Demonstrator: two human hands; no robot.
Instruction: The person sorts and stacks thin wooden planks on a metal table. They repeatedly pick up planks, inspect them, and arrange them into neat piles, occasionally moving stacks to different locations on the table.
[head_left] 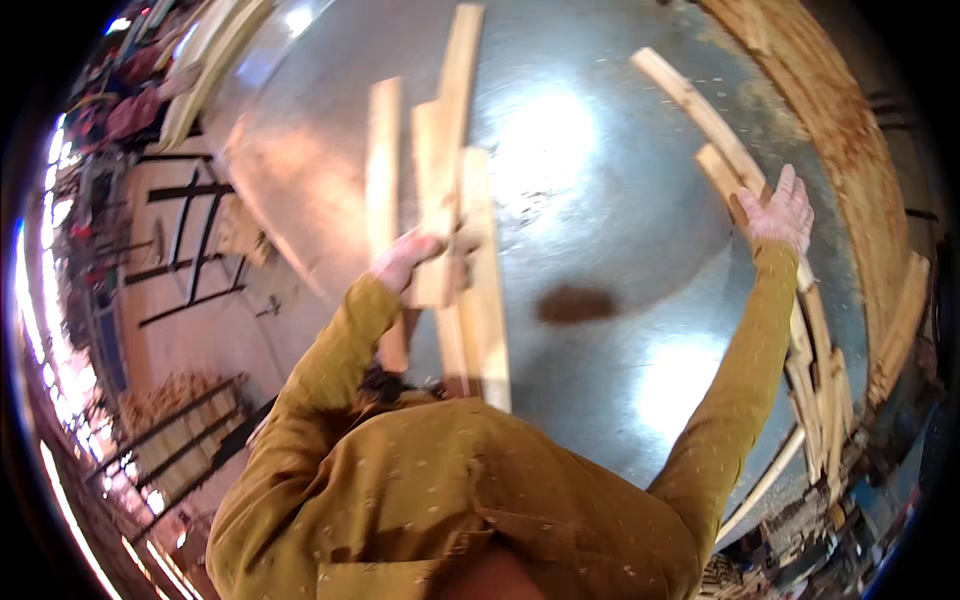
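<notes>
My left hand (pixel 405 258) is closed around a pale wooden slat (pixel 459 90), its thumb lying across the slat's lower part. Beside and under it lie more slats on the shiny metal table (pixel 590 250): one to its left (pixel 383 150) and a long one to its right (pixel 487 300). Over at the right, my right hand (pixel 780 212) rests with fingers stretched out on a row of wooden strips (pixel 705 115). A shorter strip (pixel 722 176) lies next to that hand. Parts of the strips are hidden under the palm and forearm.
Several strips (pixel 828 400) lie bunched near the table's right edge. A rough wooden board (pixel 835 120) runs along that side. Long boards (pixel 215 70) stand at the far left, near another person's hand (pixel 180 80). Dark metal frames (pixel 200 235) and stacked wood (pixel 180 430) are on the floor at left.
</notes>
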